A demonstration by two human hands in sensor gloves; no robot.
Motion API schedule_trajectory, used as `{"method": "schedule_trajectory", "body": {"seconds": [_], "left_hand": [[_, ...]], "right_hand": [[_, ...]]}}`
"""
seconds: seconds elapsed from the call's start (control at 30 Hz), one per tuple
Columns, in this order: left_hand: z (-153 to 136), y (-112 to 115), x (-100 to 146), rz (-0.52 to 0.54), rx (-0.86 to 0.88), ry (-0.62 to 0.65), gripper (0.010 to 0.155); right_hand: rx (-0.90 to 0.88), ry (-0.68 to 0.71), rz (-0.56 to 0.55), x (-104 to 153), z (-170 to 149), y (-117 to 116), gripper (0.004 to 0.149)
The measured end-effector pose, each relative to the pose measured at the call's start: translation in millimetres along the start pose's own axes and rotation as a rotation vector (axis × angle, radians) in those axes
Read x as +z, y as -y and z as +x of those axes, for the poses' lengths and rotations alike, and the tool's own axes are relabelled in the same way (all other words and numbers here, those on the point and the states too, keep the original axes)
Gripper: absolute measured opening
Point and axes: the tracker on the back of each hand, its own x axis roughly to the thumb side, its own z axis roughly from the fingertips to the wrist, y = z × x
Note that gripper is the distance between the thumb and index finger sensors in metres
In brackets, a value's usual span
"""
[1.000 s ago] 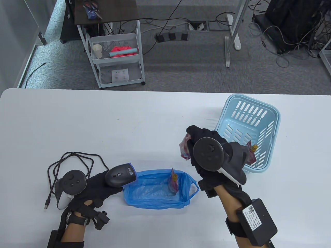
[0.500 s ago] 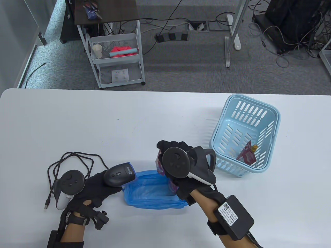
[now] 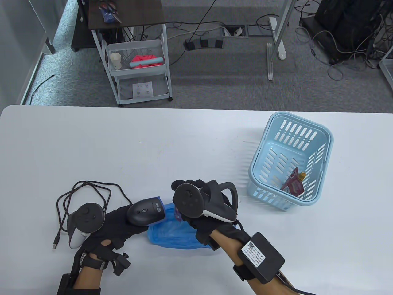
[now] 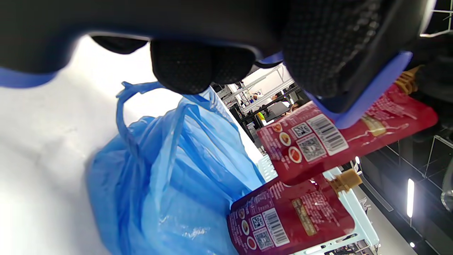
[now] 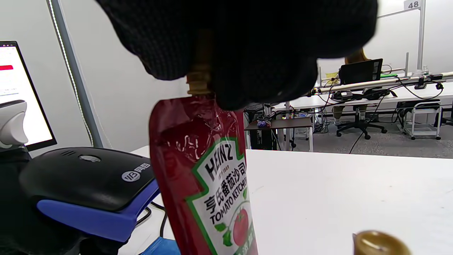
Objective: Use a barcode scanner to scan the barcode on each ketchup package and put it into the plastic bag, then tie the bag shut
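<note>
Table view: left hand (image 3: pixel 115 222) gripping scanner (image 3: pixel 146 211), right hand (image 3: pixel 199 204) over blue bag (image 3: pixel 172 235).
Left wrist view: barcode of held ketchup package (image 4: pixel 347 141) right at scanner nose; scan step.
Right wrist view: fingers (image 5: pixel 247 53) clamped on package top. Next, probably drop into bag.
</note>
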Motion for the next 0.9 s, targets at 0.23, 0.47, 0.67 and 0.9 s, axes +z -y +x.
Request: {"method": "schedule_trajectory", "body": {"seconds": [0.23, 0.47, 0.67, 0.9], "left_hand": [[4, 7, -2, -0.047, -0.039, 0.015, 0.052], [5, 11, -4, -0.064, -0.063, 0.010, 0.051], [5, 12, -4, -0.064, -0.067, 0.018, 0.051], [5, 10, -3, -0.038, -0.051, 0.017, 0.052]], "right_hand": [[-0.005, 0.007, 0.003, -1, 2, -2, 0.047], [-0.006, 0.008, 0.007, 0, 2, -2, 0.047], [-0.005, 0.010, 0.013, 0, 3, -3, 0.047], [0.003, 0.012, 0.020, 3, 3, -3, 0.047]]}}
